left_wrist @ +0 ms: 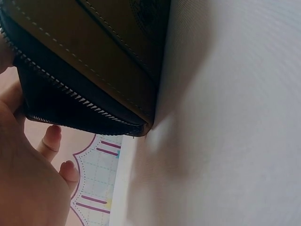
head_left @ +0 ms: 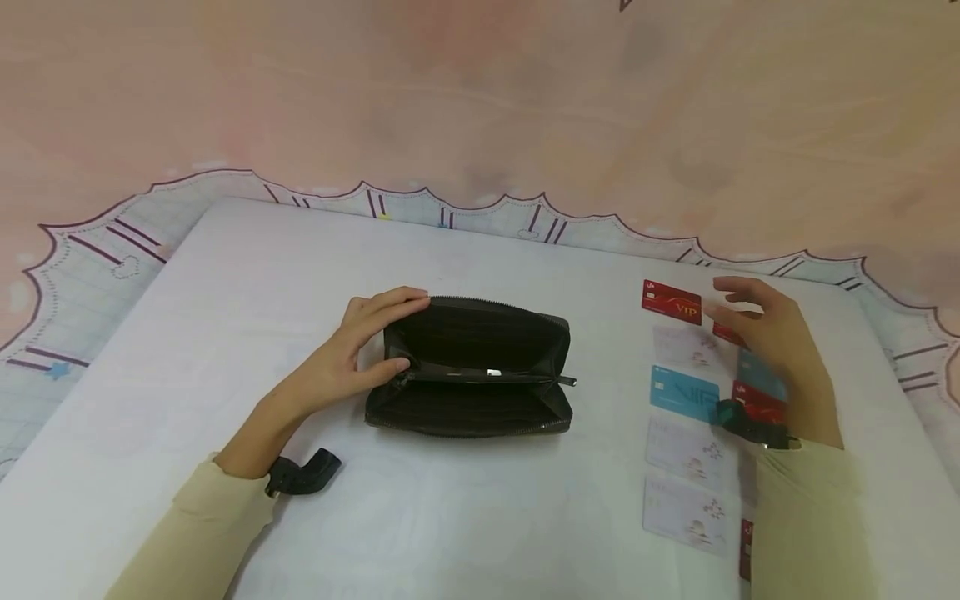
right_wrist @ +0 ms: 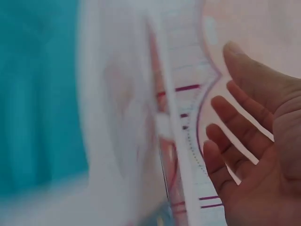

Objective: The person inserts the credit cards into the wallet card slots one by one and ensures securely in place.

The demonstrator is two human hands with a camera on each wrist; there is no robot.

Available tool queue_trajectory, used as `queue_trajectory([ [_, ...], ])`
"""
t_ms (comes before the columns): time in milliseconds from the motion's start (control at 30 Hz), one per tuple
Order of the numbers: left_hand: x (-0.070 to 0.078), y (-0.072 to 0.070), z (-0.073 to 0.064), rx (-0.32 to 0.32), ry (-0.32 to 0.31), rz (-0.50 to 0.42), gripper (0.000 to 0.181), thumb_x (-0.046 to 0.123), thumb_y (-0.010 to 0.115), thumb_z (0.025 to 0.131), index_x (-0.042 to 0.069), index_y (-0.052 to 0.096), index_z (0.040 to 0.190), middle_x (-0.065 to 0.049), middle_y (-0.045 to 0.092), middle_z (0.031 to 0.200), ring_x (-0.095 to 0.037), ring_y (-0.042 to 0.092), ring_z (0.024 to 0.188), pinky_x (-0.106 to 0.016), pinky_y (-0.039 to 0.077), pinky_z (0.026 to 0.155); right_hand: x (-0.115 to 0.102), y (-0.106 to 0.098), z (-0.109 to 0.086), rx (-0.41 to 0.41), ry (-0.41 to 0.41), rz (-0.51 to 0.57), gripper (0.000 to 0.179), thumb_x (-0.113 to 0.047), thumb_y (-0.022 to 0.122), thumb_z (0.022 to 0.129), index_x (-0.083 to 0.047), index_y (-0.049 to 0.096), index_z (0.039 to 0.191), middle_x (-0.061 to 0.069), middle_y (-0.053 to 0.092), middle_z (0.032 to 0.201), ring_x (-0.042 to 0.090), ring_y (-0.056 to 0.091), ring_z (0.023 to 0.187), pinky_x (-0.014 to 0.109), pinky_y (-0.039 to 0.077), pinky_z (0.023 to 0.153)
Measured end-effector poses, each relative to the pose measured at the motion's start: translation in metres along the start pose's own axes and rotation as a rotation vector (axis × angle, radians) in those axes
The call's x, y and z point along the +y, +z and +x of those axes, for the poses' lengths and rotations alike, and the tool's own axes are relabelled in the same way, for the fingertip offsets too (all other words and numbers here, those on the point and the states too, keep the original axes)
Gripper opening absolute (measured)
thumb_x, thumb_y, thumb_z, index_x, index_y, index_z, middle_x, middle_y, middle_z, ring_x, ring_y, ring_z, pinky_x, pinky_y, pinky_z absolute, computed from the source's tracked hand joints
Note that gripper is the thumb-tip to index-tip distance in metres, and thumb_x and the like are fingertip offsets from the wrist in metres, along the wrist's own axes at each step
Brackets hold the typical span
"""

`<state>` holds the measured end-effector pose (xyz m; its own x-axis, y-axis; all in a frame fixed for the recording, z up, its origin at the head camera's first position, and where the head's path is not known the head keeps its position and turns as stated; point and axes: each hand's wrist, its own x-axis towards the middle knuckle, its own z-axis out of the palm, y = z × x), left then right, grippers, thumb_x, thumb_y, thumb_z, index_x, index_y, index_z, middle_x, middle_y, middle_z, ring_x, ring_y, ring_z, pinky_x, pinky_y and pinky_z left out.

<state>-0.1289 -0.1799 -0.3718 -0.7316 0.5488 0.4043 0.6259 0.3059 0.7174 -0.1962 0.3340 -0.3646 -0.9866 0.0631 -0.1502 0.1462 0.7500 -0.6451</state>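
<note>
A black zip-around wallet (head_left: 468, 402) lies spread wide, its dark inner compartments facing up and a small white bit showing near the middle divider. My left hand (head_left: 360, 346) grips the wallet's left end, thumb at the inner fold and fingers on the far corner. In the left wrist view, the wallet's brown outer side (left_wrist: 94, 47) and zip show beside that hand. Over at the right, my right hand (head_left: 765, 321) hovers above the cards with fingers loosely bent and nothing in them. Its fingertips are near a red VIP card (head_left: 671, 302).
Two columns of cards lie on the right of the white table (head_left: 300, 258): a blue VIP card (head_left: 684, 393), pale flowered cards (head_left: 684, 515) and more red ones (head_left: 759, 403), partly under my right arm. A patterned cloth (head_left: 480, 100) lies beyond the table's far edge.
</note>
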Motion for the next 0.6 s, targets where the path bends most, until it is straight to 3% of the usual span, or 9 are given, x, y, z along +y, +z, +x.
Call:
queue_trajectory([
  [167,0.000,0.001,0.000,0.000,0.019,-0.012,0.065,0.004,0.067,0.084,0.008,0.042,0.144,-0.007,0.036,0.148,-0.027,0.027,0.131,-0.045,0.023,0.090,0.006,0.010,0.006,0.018,0.000,0.038,0.071,-0.052,0.061,0.088,-0.016,0.040,0.146,0.021,0.038,0.144,0.044,0.036,0.126,0.062,0.034,0.096],
  [367,0.001,0.001,-0.001,-0.001,-0.026,0.002,0.064,0.007,0.067,0.085,0.012,0.042,0.145,-0.004,0.035,0.148,-0.025,0.026,0.126,-0.047,0.025,0.088,0.010,0.024,0.010,0.010,-0.022,-0.037,0.074,-0.058,0.061,0.085,-0.019,0.042,0.145,0.021,0.044,0.130,0.039,0.038,0.111,0.058,0.033,0.089],
  [600,0.001,0.001,-0.002,0.000,-0.038,0.008,0.064,0.005,0.066,0.085,0.012,0.042,0.145,-0.004,0.035,0.148,-0.024,0.028,0.124,-0.047,0.026,0.088,0.007,0.032,0.015,0.003,-0.020,-0.081,0.074,-0.055,0.062,0.086,-0.016,0.041,0.145,0.023,0.036,0.139,0.042,0.036,0.112,0.060,0.035,0.091],
])
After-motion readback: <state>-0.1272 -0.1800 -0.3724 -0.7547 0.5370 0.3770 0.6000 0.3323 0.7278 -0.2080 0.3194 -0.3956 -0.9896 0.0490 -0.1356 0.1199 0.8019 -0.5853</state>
